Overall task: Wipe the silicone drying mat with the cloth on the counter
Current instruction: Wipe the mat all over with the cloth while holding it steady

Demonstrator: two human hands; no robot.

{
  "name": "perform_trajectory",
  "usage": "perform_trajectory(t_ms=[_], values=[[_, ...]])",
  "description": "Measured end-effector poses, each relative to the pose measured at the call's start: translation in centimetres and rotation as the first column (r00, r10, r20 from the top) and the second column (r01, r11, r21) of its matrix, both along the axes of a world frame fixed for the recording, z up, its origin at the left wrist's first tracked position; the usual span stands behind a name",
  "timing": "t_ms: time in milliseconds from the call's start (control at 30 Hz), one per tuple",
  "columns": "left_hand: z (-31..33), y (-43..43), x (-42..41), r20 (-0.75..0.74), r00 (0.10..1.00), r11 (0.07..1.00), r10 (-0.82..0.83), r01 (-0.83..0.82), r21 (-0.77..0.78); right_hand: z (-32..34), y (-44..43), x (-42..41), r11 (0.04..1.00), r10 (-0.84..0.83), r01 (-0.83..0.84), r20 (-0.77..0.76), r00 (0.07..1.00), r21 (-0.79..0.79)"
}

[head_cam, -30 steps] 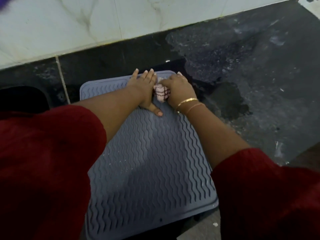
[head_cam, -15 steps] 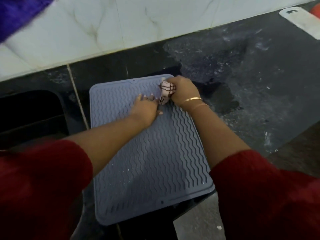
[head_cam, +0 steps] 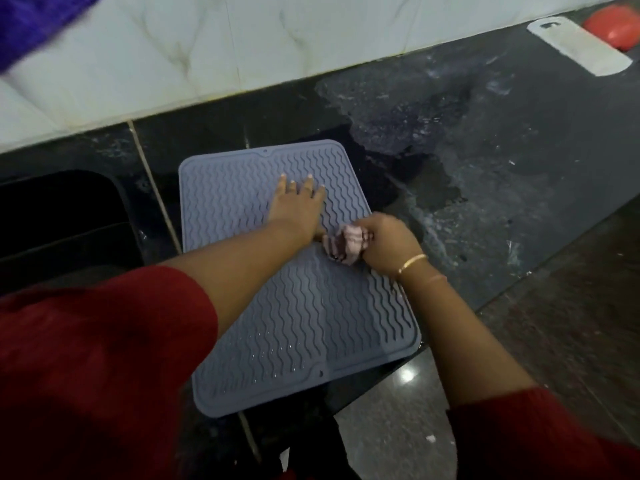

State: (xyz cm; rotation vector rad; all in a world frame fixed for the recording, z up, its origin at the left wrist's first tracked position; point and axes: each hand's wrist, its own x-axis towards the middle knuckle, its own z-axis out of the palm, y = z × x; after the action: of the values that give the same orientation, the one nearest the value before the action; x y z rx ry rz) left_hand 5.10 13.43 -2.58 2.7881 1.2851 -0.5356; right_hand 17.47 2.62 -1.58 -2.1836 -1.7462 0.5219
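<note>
A grey-blue silicone drying mat (head_cam: pixel 304 327) with wavy ridges lies on the dark stone counter (head_cam: pixel 519 161), its near edge hanging over the counter's front. My left hand (head_cam: pixel 298 206) lies flat on the mat's far half, fingers straight and spread, pressing it down. My right hand (head_cam: pixel 388 244) grips a bunched pink cloth with dark stripes (head_cam: pixel 343 244) against the mat near its right edge, just beside my left wrist. Small water drops dot the mat's near left part.
A dark sink (head_cam: pixel 62 223) sits left of the mat. Wet patches cover the counter to the right. A white flat board (head_cam: pixel 581 46) and a red object (head_cam: pixel 620 26) lie at the far right by the white tiled wall (head_cam: pixel 242 39).
My right hand has dragged the cloth from the mat's far edge toward me along its right side. My left hand has stayed flat on the far half.
</note>
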Motion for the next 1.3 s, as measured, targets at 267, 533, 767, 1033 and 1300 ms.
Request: perform_trajectory(t_ms=[267, 533, 767, 1033, 1300], values=[[0.0, -0.8, -2.0, -0.068, 0.994, 0.987, -0.085, 0.074, -0.142, -2.6, 4.6, -0.8, 0.999, -0.022, 0.029, 0.132, 0.991, -0.046], [0.4, -2.1, -1.4, -0.13, 0.991, 0.998, -0.028, 0.021, -0.062, -2.2, -7.8, -2.8, 0.987, -0.07, 0.048, 0.142, 0.987, 0.151], [-0.3, -3.8, -2.8, 0.055, 0.991, 0.978, -0.124, 0.132, -0.163, 1.0, -0.8, -1.6, 0.982, -0.163, 0.167, -0.043, 0.986, 0.092], [0.5, -4.5, -2.7, -0.127, 0.977, 0.981, -0.17, 0.156, -0.113, -2.2, -5.4, -3.2, 0.99, -0.127, 0.118, 0.134, 0.983, 0.074], [0.5, -5.2, -2.8, -0.066, 0.98, 0.971, -0.19, 0.177, -0.159, 0.8, -10.6, -3.0, 0.987, -0.079, 0.073, -0.034, 0.996, -0.146]])
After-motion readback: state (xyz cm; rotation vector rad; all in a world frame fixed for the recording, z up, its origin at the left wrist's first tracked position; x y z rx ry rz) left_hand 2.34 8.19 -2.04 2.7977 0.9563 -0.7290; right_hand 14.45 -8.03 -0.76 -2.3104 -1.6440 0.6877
